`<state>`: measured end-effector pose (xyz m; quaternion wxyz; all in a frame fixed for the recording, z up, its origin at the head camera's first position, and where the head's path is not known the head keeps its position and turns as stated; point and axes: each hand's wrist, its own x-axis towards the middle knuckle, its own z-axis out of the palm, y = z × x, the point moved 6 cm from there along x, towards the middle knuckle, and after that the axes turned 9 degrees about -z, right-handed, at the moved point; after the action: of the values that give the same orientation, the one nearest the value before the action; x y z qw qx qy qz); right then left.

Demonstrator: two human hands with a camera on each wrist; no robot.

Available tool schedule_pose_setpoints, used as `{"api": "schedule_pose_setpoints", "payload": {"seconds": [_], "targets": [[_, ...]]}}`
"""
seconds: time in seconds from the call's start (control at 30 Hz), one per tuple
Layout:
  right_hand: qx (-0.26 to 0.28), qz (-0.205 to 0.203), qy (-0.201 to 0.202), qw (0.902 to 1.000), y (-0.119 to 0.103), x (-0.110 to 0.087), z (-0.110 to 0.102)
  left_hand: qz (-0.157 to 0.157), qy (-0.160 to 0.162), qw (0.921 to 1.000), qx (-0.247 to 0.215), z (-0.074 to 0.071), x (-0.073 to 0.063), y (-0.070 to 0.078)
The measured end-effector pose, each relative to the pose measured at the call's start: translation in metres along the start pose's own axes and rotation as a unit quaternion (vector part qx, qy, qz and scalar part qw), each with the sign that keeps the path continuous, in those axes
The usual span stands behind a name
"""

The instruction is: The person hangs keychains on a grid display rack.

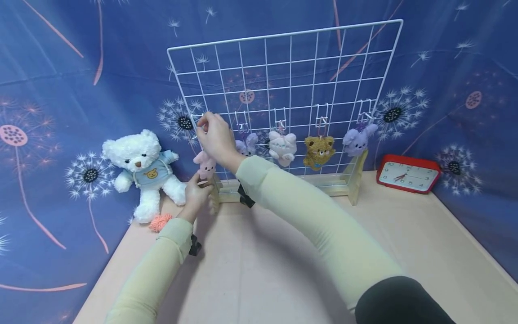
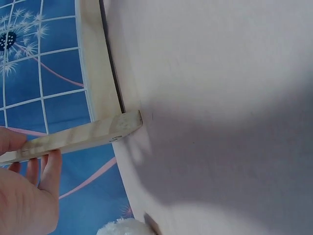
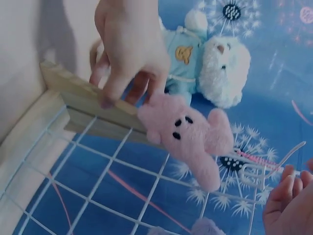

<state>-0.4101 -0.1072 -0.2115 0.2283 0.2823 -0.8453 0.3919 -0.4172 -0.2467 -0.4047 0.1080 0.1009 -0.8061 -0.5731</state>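
Note:
A pink bunny plush keychain (image 1: pixel 205 165) hangs at the left end of a white wire grid rack (image 1: pixel 290 61). Up at its pink strap (image 3: pixel 257 159), next to a white hook (image 3: pixel 274 169), the curled fingers of my right hand (image 1: pixel 218 138) pinch the strap's upper end; the thumb is hidden in the right wrist view. Below the bunny, my left hand (image 1: pixel 196 194) grips the rack's wooden leg (image 2: pixel 88 134), thumb on one side and fingers on the other. To the right hang a purple bunny (image 1: pixel 247 144), a white plush (image 1: pixel 282 147), a brown bear (image 1: pixel 319 152) and another purple bunny (image 1: pixel 358 139).
At the left a white teddy bear (image 1: pixel 139 152) in a blue hoodie leans by the backdrop, an orange yarn pompom (image 1: pixel 160 222) at its foot. A red clock (image 1: pixel 408 173) stands right of the rack. The pale tabletop (image 1: pixel 259 270) spreads in front.

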Motion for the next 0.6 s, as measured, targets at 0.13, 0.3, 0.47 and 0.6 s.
{"api": "schedule_pose_setpoints", "payload": {"seconds": [0.13,0.3,0.47,0.6], "targets": [[0.074,-0.019,-0.006,0.9971,-0.002,-0.017,-0.004,-0.002,0.007,0.9998,0.016,-0.001,-0.001,0.002],[0.136,-0.037,-0.037,0.9894,0.002,-0.048,-0.006,-0.005,0.013,0.9986,0.051,-0.002,-0.005,0.008],[0.142,-0.04,-0.07,0.9865,0.011,-0.082,-0.008,-0.005,0.026,0.998,0.057,-0.008,-0.015,0.01],[0.125,-0.037,-0.09,0.9874,0.022,-0.108,-0.014,-0.028,0.026,0.9987,0.034,-0.018,-0.022,0.011]]}}
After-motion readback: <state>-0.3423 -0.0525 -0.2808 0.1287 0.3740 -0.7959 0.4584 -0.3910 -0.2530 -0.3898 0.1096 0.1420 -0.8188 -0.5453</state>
